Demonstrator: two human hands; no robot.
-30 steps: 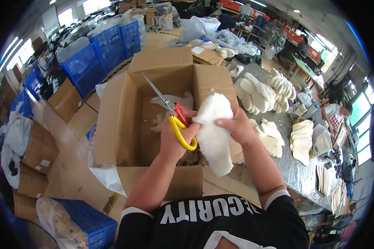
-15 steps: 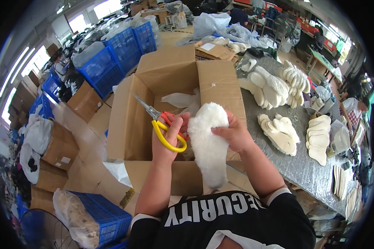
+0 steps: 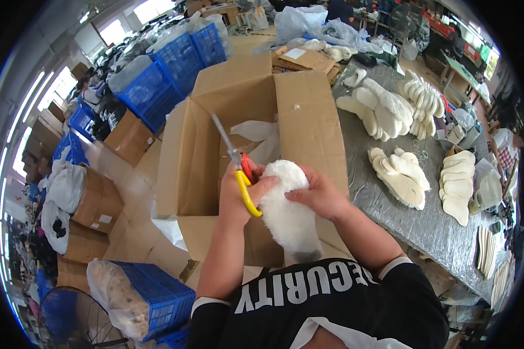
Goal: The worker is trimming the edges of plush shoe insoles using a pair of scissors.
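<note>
A fleecy white insole (image 3: 289, 212) is held over the near right corner of an open cardboard box (image 3: 230, 81), its lower end close to the black shirt (image 3: 332, 314); whether they touch, I cannot tell. Leftward lies the box's open mouth, with the scissors' (image 3: 247, 198) blades jutting over it; rightward, past the folded-out flap (image 3: 311, 128), runs the table (image 3: 364, 200) edge. The left hand (image 3: 233, 203), curled round the scissors, has its thumb at the insole's left edge. The right hand (image 3: 323, 199) pinches the other edge, thumb on the fleece, fingers mostly hidden.
</note>
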